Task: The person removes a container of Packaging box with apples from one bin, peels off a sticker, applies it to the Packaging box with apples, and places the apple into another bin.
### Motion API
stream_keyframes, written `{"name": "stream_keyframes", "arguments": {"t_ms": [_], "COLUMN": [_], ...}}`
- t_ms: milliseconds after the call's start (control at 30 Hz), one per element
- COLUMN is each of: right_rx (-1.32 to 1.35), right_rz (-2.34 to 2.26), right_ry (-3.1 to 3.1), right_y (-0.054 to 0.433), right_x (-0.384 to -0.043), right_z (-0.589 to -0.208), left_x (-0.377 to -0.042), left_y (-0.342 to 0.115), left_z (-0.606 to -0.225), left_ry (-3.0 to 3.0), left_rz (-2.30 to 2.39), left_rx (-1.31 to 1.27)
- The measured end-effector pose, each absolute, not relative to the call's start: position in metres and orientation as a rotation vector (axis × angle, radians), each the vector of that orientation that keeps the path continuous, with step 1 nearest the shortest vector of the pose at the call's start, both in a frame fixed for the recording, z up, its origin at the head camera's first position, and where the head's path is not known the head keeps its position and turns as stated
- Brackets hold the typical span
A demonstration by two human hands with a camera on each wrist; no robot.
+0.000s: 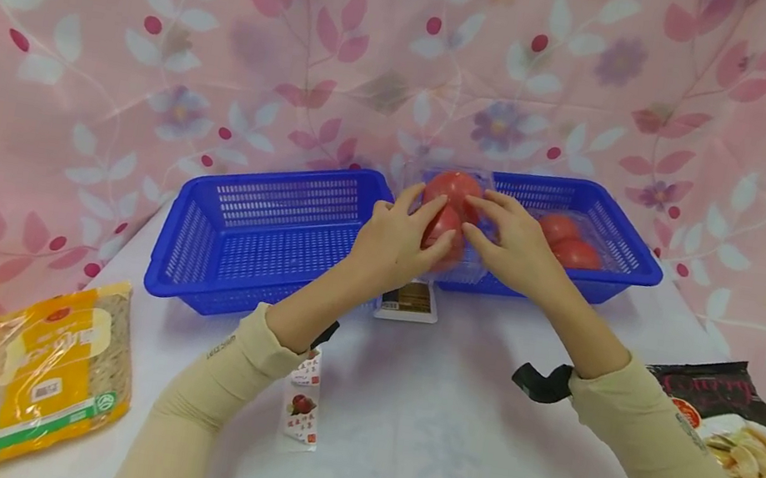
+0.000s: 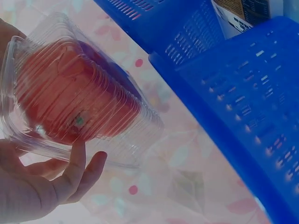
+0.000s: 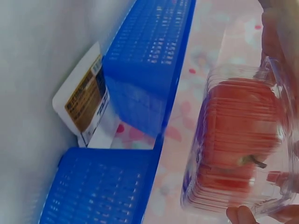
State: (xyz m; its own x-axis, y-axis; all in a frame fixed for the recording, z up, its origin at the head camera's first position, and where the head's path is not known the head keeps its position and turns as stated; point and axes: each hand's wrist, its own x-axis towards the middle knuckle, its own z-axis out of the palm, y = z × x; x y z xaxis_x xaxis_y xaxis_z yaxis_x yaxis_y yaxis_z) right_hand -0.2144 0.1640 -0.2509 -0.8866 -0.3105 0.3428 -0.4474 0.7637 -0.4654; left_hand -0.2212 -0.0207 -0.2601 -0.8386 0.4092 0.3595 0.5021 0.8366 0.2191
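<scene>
Both hands hold a clear plastic box of red tomatoes up at the gap between two blue baskets. My left hand grips its left side, fingers spread over the near tomato. On the other side, my right hand holds it with bent fingers. From below, the left wrist view shows the ridged box with tomatoes pressed against its wall. A green stem shows through the plastic box in the right wrist view. The box hides part of the right basket's left end.
The left blue basket has bare slotted walls. Inside the right basket lies another box of tomatoes. A white packet lies between them. Around are a yellow bag, a printed strip and a black noodle bag.
</scene>
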Motion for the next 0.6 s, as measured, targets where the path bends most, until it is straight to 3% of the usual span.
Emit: {"name": "stream_keyframes", "arguments": {"t_ms": [600], "right_rx": [0.746], "right_rz": [0.84], "right_ry": [-2.722], "right_y": [0.159], "right_x": [-0.165], "right_z": [-0.264], "left_x": [-0.167], "left_y": [-0.053], "left_z": [-0.281], "left_ry": [-2.592], "left_rz": [-0.326], "left_rx": [-0.827]}}
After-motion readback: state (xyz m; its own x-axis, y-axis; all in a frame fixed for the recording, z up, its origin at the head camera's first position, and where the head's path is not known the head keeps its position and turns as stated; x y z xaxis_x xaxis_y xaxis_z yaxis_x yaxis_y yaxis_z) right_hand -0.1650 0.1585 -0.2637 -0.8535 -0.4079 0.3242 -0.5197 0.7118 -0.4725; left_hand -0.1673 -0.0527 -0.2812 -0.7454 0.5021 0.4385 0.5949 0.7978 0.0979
